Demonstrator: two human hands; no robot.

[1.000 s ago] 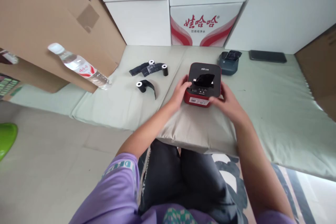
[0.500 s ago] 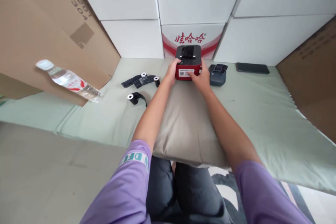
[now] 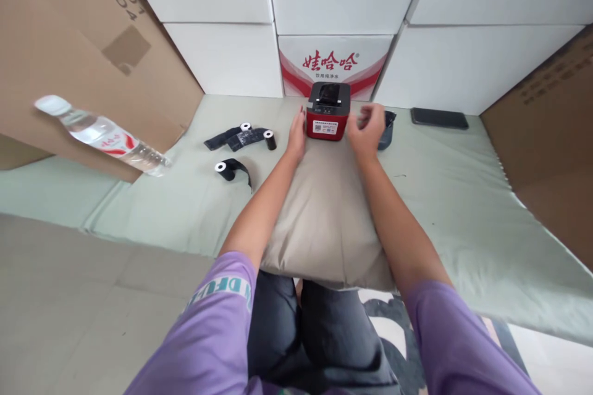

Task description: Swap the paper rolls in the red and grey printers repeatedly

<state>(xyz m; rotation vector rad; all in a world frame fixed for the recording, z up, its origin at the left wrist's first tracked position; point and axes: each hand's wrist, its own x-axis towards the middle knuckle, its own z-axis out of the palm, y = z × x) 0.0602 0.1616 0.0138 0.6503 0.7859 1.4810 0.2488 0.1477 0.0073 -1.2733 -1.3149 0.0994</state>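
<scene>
While label side faces wearer, red printer [image 3: 327,112] sits upright between left hand [image 3: 296,133], right hand [image 3: 367,129].

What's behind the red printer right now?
Right behind the red printer stands a white carton with red lettering, among plain white boxes. The carton's lower edge is hidden by the printer, so whether they touch can't be seen.

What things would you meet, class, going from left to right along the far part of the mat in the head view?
Water bottle → black rolls → left hand → red printer → right hand → black phone.
</scene>
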